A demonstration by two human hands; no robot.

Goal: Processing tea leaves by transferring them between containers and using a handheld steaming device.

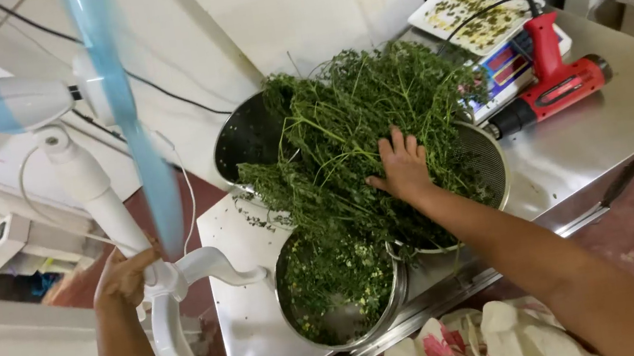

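The right hand is lying flat with fingers spread on the heap of green herbs, piled over a steel strainer at the table's centre. At nine o'clock, the left hand is clamping the white fan stand.

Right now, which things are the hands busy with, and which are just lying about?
In use:
right hand flat on the green leafy stalks
left hand on the white fan stand
steel strainer and steel bowl holding greens

Lying about:
red heat gun
white tray with scraps
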